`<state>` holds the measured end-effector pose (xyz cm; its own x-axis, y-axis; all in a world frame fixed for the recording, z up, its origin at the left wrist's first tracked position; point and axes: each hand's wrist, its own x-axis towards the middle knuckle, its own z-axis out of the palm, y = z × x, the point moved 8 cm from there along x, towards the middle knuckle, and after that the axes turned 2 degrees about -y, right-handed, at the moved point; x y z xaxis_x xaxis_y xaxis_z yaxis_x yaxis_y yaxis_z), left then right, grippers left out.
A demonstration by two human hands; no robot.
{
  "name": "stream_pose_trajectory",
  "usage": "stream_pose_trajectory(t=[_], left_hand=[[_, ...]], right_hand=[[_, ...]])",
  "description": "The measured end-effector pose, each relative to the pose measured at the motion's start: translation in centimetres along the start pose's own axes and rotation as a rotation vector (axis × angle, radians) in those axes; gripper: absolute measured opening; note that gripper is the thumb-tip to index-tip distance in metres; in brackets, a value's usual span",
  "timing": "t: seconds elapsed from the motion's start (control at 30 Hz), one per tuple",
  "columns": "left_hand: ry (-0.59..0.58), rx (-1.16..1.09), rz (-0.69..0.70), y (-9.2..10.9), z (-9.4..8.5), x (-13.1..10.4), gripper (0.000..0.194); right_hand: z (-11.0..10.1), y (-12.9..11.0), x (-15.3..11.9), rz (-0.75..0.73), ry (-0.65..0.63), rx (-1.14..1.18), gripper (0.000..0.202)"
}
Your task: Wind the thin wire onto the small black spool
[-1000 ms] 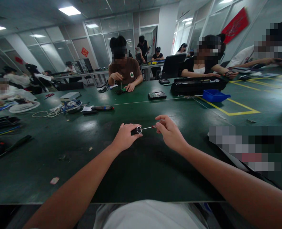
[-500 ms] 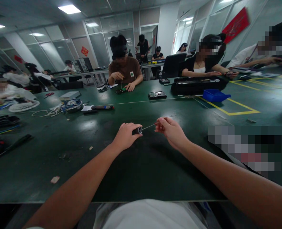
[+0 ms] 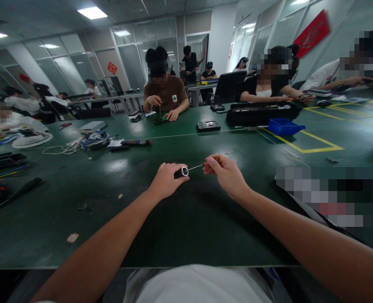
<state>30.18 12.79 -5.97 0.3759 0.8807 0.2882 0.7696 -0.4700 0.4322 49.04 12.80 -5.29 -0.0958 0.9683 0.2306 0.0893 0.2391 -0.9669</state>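
My left hand (image 3: 166,180) is closed around a short black cylinder (image 3: 180,172) whose round end, rimmed with a bright ring, points right. A thin metal rod (image 3: 195,167) reaches from my right hand (image 3: 224,172) to that end. The thumb and fingers of my right hand pinch the rod's far part, and its handle, if it has one, is hidden in the grip. Whether the rod's tip is inside the cylinder or only touches its rim, I cannot tell. Both hands are above the green tabletop (image 3: 186,227).
A blue bin (image 3: 285,126) stands at the back right beside a long black casing (image 3: 262,112). Ahead lies an open hard drive (image 3: 208,126). A black pen-like tool (image 3: 136,142) and tangled cables (image 3: 93,139) are at left. Across the table a person in brown (image 3: 164,92) works.
My right hand has shifted slightly left, so less of the rod shows between the hands. The cylinder's end has turned a little, and its ring looks brighter.
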Motion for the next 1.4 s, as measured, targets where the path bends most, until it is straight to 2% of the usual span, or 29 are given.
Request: stream_pose_trajectory(t=[0.1, 0.2, 0.37, 0.43, 0.57, 0.7, 0.8, 0.9, 1.0, 1.1, 1.2, 1.4], left_hand=[[0.002, -0.006, 0.001, 0.1, -0.1, -0.1, 0.036], [-0.002, -0.005, 0.004, 0.2, -0.2, -0.1, 0.036], [-0.030, 0.015, 0.009, 0.1, 0.1, -0.1, 0.034], [-0.037, 0.016, 0.005, 0.0, 0.2, -0.1, 0.034], [-0.029, 0.007, -0.008, -0.1, 0.1, -0.1, 0.035], [-0.021, 0.009, -0.024, -0.1, -0.1, -0.1, 0.035], [-0.012, 0.009, -0.022, -0.1, -0.3, 0.0, 0.035], [-0.015, 0.004, -0.014, -0.2, -0.1, -0.1, 0.035], [-0.022, -0.005, -0.018, -0.3, 0.0, -0.1, 0.035], [-0.023, -0.012, -0.019, -0.2, -0.1, -0.1, 0.035], [-0.015, -0.006, -0.018, -0.2, -0.2, -0.1, 0.034], [-0.025, -0.002, -0.022, -0.2, -0.1, -0.1, 0.034]], right_hand=[[-0.6, -1.0, -0.2, -0.018, 0.027, -0.302, 0.034], [-0.8, -1.5, -0.4, -0.046, 0.026, -0.424, 0.034], [0.5, -1.9, -0.6, -0.181, -0.082, -0.419, 0.016], [0.6, -1.7, -0.6, -0.150, -0.096, -0.431, 0.019], [0.4, -1.2, -0.3, -0.063, -0.101, -0.492, 0.039], [0.8, -1.2, -0.3, -0.144, -0.120, -0.492, 0.028], [1.0, -1.3, -0.4, -0.186, -0.127, -0.459, 0.027], [1.0, -1.1, -0.4, -0.132, -0.141, -0.452, 0.024], [1.0, -0.8, -0.3, -0.077, -0.155, -0.454, 0.035], [0.9, -0.8, -0.3, -0.090, -0.138, -0.412, 0.027], [0.8, -0.7, -0.3, -0.111, -0.119, -0.362, 0.031], [0.8, -0.1, -0.3, -0.014, -0.139, -0.380, 0.030]])
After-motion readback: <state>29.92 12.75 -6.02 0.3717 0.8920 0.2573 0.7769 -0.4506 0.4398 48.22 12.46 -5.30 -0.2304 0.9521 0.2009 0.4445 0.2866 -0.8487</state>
